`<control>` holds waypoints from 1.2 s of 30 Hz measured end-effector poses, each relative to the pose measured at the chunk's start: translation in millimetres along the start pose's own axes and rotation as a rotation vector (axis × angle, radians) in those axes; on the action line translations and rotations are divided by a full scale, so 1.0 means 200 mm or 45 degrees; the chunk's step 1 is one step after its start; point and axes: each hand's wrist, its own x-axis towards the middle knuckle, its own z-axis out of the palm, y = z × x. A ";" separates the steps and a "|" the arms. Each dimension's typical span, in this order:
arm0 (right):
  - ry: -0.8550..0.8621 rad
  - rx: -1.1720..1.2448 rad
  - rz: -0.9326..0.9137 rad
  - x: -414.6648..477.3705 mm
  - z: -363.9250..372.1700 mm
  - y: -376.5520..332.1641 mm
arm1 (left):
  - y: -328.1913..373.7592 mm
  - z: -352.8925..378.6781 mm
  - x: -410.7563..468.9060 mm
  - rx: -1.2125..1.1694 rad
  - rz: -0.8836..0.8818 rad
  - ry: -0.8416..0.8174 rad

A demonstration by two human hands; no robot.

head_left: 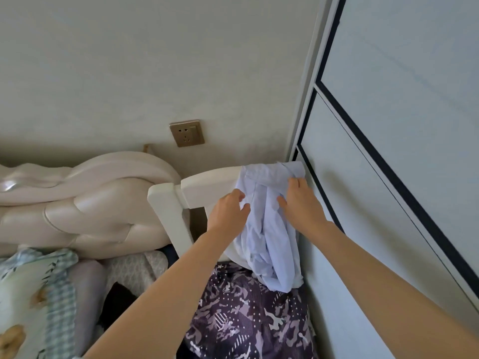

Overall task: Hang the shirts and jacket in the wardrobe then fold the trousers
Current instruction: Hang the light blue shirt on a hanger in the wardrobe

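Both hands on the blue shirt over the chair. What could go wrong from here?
1. The shirt is bunched over the chair back; pulled by the left hand and right hand, it may snag there.
2. Its tail lies on the patterned garment and could drag it.
3. The wardrobe door looks closed, needing a free hand.
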 end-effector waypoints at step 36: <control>-0.300 1.128 0.394 0.13 0.12 -0.07 | -0.20 -0.13 -0.02 -0.736 -0.286 0.295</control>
